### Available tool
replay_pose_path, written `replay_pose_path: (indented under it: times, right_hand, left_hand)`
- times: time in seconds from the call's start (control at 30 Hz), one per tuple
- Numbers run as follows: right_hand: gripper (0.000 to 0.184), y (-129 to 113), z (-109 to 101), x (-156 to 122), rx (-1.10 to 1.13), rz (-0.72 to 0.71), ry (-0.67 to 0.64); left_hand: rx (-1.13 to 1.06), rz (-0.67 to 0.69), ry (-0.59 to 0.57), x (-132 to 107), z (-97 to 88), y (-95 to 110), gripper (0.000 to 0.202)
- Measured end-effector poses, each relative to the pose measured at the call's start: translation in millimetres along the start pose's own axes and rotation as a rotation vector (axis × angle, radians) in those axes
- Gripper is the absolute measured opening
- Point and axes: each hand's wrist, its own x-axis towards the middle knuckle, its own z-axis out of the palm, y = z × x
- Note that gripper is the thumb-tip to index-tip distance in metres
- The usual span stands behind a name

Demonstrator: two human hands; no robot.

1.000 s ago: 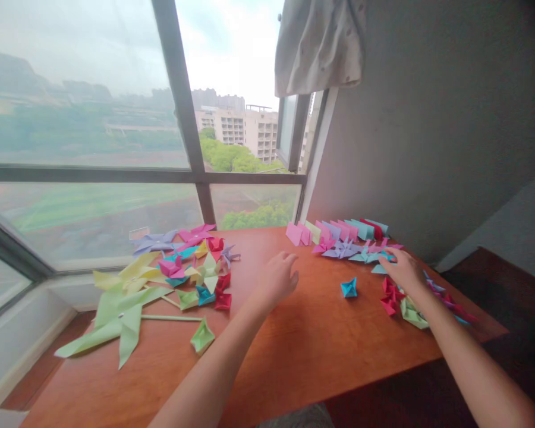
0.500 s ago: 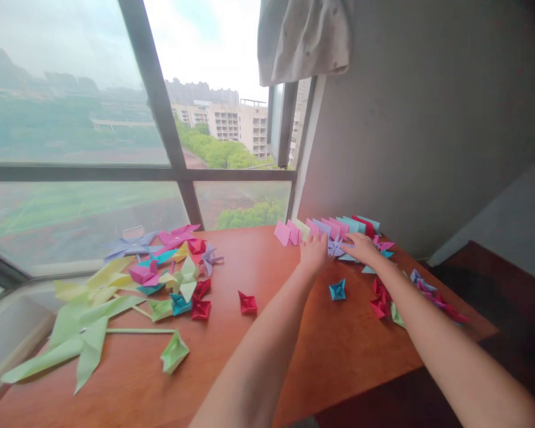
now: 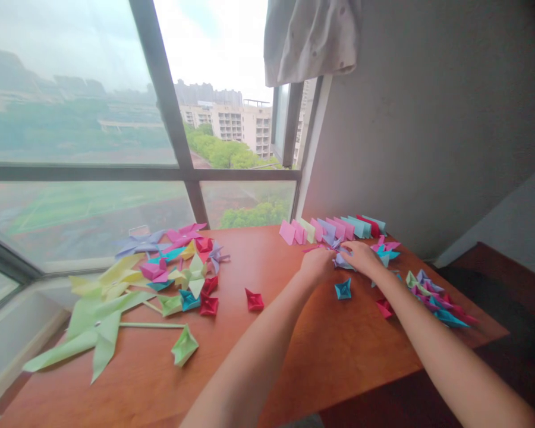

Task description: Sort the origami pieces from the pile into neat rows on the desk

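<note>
My left hand [image 3: 316,266] and my right hand [image 3: 359,258] meet at the far right of the wooden table [image 3: 294,351]. Both have their fingers curled and pinched on a pale purple folded paper piece [image 3: 340,260] between them. A pink paper tip [image 3: 311,249] pokes out beside the left fingers. Just behind the hands stands a row of folded papers [image 3: 334,228] in pink, purple, teal and red. A small blue folded piece [image 3: 342,289] lies on the table right in front of the hands.
A red folded piece [image 3: 254,300] lies mid-table, another red piece [image 3: 384,307] under my right forearm. Several colourful pieces [image 3: 432,294] trail along the right edge. A heap of small folds [image 3: 187,273] and large green pinwheels [image 3: 98,321] lie left, by the window.
Both hands have drawn back a little from the row of folded papers and closed together on the purple piece. A second ago the left hand hovered mid-table.
</note>
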Motion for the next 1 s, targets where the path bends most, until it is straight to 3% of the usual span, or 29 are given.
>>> replay_pose_path:
  times: [0.17,0.3,0.4,0.53,0.63,0.8,1.0]
  right_hand:
    - [0.039,-5.9,-2.4,-0.7,0.008,0.037,0.043]
    - [0.056,-12.1,-1.7,7.4,0.014,-0.012,0.028]
    - [0.045,-14.5,-0.1,15.6,0.039,-0.064,-0.010]
    - [0.023,-8.7,-0.5,17.4,0.046,-0.038,-0.001]
    - [0.020,-2.0,-2.9,9.0,0.055,0.007,0.018]
    - [0.024,3.4,-3.0,-5.1,0.104,0.052,0.018]
    - [0.052,3.5,5.2,8.0,0.205,0.082,0.008]
  left_hand:
    - [0.018,-0.076,0.101,-12.0,-13.3,-12.4,0.029]
    - [0.024,-0.108,0.116,-13.2,-12.8,-21.0,0.059]
    - [0.018,-0.100,0.065,-11.2,-7.3,-21.6,0.067]
    - [0.010,-0.078,0.024,-11.8,-3.4,-17.6,0.054]
    - [0.000,-0.049,-0.011,-15.7,-2.0,-15.0,0.032]
    - [-0.007,-0.020,-0.077,-23.9,3.7,-9.9,0.024]
    - [-0.010,-0.045,-0.030,-32.1,0.2,-4.0,0.016]
